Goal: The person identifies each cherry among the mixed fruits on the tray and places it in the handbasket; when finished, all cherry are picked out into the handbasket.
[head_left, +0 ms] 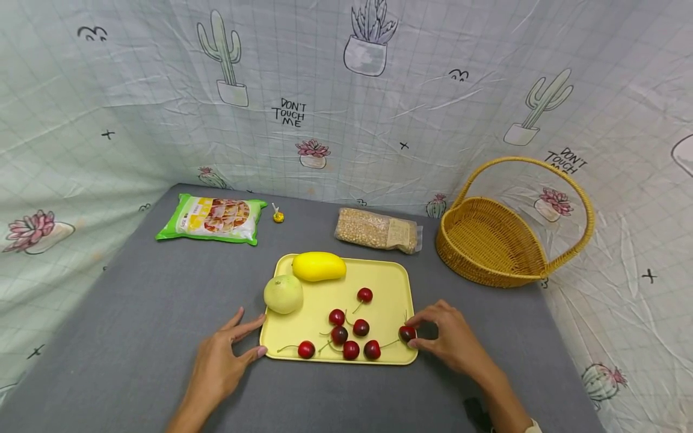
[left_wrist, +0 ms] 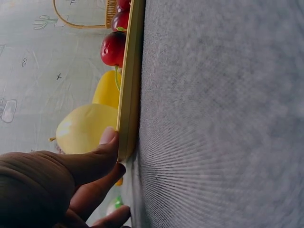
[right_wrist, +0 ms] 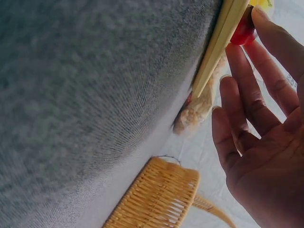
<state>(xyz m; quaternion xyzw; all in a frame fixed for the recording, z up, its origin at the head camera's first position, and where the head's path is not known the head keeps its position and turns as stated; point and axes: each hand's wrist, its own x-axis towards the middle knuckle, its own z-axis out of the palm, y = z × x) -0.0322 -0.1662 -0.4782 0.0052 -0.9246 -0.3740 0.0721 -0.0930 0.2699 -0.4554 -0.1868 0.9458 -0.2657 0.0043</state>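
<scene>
A pale yellow tray [head_left: 387,276] lies on the grey table, bearing several dark red cherries [head_left: 360,327], a yellow mango [head_left: 319,266] and a round pale green fruit [head_left: 284,294]. At the tray's right edge my right hand [head_left: 449,337] pinches one cherry [head_left: 408,334] between thumb and fingers; the right wrist view shows this cherry [right_wrist: 244,29] just over the rim. My left hand [head_left: 219,364] touches the tray's left edge with thumb and index finger, the other fingers loosely extended. In the left wrist view its thumb [left_wrist: 108,137] rests on the rim near the pale fruit [left_wrist: 85,128].
A wicker basket [head_left: 487,279] with a tall handle stands at the back right. Behind the tray lies a clear bag of grains [head_left: 373,230]. A green-and-white food package [head_left: 211,219] and a small yellow lollipop [head_left: 278,216] lie at the back left. Printed cloth hangs behind the table.
</scene>
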